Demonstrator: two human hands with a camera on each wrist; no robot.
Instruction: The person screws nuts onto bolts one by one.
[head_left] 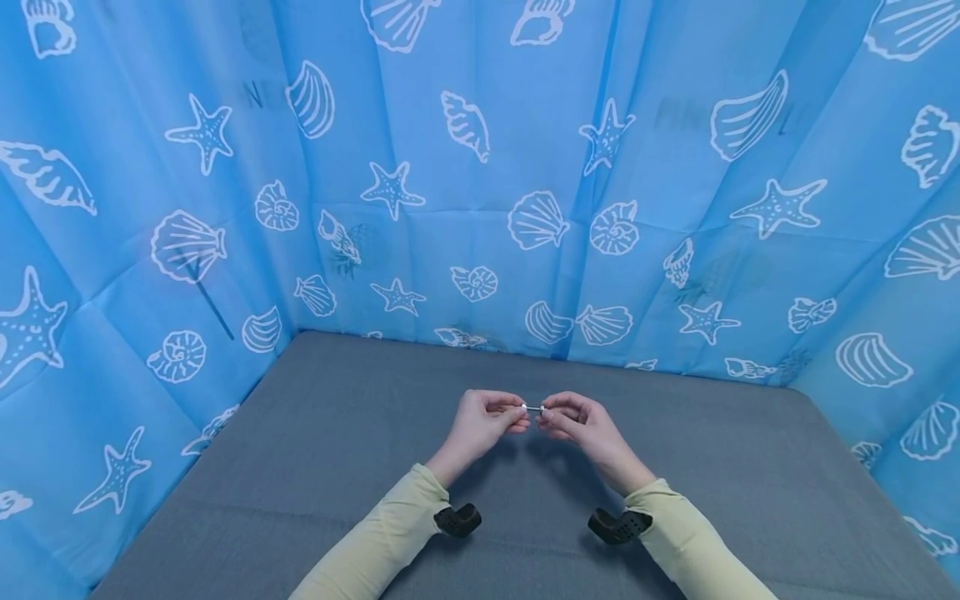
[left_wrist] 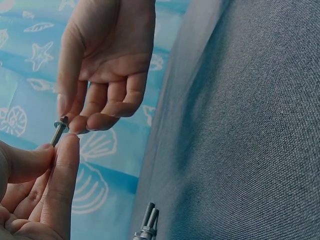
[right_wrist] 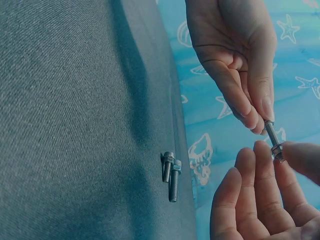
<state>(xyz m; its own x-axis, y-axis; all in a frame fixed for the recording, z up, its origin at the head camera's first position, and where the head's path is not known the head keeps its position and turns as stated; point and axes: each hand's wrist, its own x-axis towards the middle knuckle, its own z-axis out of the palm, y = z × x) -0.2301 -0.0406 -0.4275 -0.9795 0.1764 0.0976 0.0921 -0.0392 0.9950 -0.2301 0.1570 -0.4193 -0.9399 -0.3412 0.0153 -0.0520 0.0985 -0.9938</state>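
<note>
A small metal bolt point(head_left: 533, 408) is held between both hands above the grey table. My left hand point(head_left: 483, 421) pinches one end of it between thumb and fingertips, and the threaded shank point(right_wrist: 272, 132) shows beyond them. At the other end sit a nut point(right_wrist: 277, 149) and what looks like a washer point(left_wrist: 61, 124). My right hand point(head_left: 581, 421) pinches the nut between thumb and fingertip, its other fingers spread loosely in the right wrist view. Part of the bolt is hidden by the left fingertips.
On the grey table point(head_left: 375, 483), two more bolts with hardware on them point(right_wrist: 174, 185) lie side by side; the head view does not show them. Blue curtains point(head_left: 465, 250) printed with shells and starfish hang behind the table and at its sides.
</note>
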